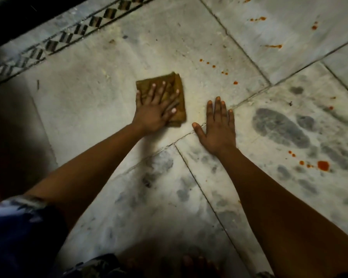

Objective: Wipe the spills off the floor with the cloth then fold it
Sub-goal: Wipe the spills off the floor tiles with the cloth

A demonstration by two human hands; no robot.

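A folded brown cloth (178, 91) lies flat on the pale marble floor (88, 101). My left hand (156, 109) presses on it with fingers spread straight. To its right, my right hand (217, 127) rests flat on the bare floor, fingers straight, holding nothing. Small orange-red spill drops (213, 66) trail away up and right of the cloth. A bigger red blot (323, 165) with smaller drops sits at the right, and more splashes (273, 46) lie on the far tile.
A black-and-white patterned border strip (68, 37) runs diagonally along the far left, with a dark wall base beyond it. Grey smudges (279, 127) mark the nearer tiles. My toes (189, 261) and patterned clothing (18, 227) show at the bottom.
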